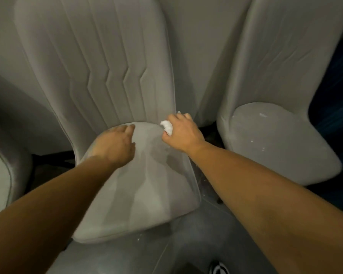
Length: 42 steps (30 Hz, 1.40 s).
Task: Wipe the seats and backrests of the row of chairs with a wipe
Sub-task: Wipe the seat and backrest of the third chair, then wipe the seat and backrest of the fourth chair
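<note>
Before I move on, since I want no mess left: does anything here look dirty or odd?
Yes. The right-hand chair's seat carries small white flecks, like crumbs or torn wipe. More lie on the floor by the middle chair.

Three grey chairs (middle, right, left), one white wipe, two hands.

Under me lies a grey glossy floor, with small white crumbs scattered near my feet. At the bottom edge I see the toe of a dark shoe with a white mark. Far right, a dark blue surface shows, too blurred to identify.
</note>
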{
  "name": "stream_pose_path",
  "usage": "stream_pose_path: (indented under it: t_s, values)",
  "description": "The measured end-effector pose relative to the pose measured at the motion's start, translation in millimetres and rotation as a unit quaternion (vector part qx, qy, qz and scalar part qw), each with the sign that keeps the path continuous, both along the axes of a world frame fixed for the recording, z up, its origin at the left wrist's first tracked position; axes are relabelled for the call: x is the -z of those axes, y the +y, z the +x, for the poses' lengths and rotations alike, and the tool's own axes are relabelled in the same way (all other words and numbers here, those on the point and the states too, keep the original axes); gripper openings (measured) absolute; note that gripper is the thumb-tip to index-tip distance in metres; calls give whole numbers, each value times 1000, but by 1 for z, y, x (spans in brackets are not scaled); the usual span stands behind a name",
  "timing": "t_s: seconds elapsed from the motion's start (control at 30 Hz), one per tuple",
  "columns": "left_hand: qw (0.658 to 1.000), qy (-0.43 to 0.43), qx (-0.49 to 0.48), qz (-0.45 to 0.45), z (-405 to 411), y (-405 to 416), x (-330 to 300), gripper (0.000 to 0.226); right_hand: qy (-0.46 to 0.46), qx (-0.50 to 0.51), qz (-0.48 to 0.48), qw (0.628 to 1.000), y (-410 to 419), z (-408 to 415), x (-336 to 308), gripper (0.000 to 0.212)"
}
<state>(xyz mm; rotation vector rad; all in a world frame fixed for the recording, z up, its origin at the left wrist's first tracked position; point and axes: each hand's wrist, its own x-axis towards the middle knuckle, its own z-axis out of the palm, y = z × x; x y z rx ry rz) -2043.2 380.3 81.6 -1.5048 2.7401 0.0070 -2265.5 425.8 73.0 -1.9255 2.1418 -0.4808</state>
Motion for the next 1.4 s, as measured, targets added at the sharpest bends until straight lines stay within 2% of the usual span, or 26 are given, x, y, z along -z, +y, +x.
stream_pose_path:
  t_s: [0.17,0.33,0.47,0.63,0.83,1.07,1.2,1.4]
  values:
    - [994,-105,15,-7,-55,34,-97,76,16,40,24,999,48,-57,-105,39]
    - [994,-99,16,30,-116,63,-199,79,17,66,73,995,108,-123,-198,40]
    - [992,-112,46,16,-173,87,-273,78,22,78,109,991,152,-172,-256,42]
    - [993,-93,76,-6,-243,112,-342,79,13,107,85,990,189,-223,-313,42]
    - [991,-78,105,-16,-288,117,-365,78,13,162,94,982,201,-274,-354,46]
    - [988,-76,136,11,-312,111,-353,79,30,234,94,967,206,-304,-377,40]
    - [983,-78,163,18,-329,97,-349,80,41,245,84,965,197,-319,-383,39]
    - [986,-90,140,26,-356,72,-345,82,44,241,80,966,186,-362,-382,39]
